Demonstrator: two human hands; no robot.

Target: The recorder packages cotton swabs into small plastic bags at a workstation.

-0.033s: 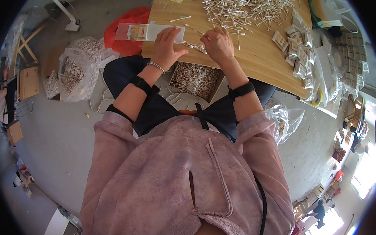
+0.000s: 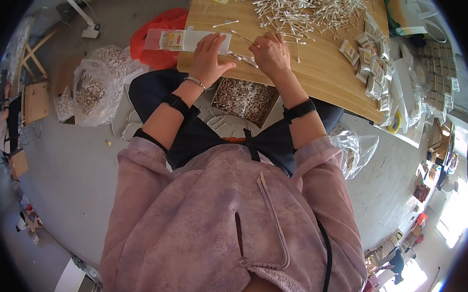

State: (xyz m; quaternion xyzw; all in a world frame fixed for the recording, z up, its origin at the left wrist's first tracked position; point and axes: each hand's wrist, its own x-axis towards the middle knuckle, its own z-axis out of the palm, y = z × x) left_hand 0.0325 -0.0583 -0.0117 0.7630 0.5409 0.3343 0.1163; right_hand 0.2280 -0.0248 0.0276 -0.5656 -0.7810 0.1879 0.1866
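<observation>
My left hand (image 2: 206, 58) lies with fingers stretched and thumb apart over the right end of a clear plastic sleeve (image 2: 192, 40). Inside that sleeve sits a small pack of cotton swabs (image 2: 170, 40) with a yellow, white and red label, partly past the table's left edge. My right hand (image 2: 272, 55) is closed in a pinch at the table's near side. A cotton swab (image 2: 241, 36) runs up to its fingertips; the fingers hide the swab's end. Between the hands lie a few loose cotton swabs (image 2: 242, 58).
A large heap of cotton swabs (image 2: 313, 14) covers the far table. Filled packs (image 2: 370, 68) are piled at the right edge. A box of swabs (image 2: 244, 100) stands below the near edge. At left are a red bag (image 2: 154, 51) and a clear bag of swabs (image 2: 98, 88).
</observation>
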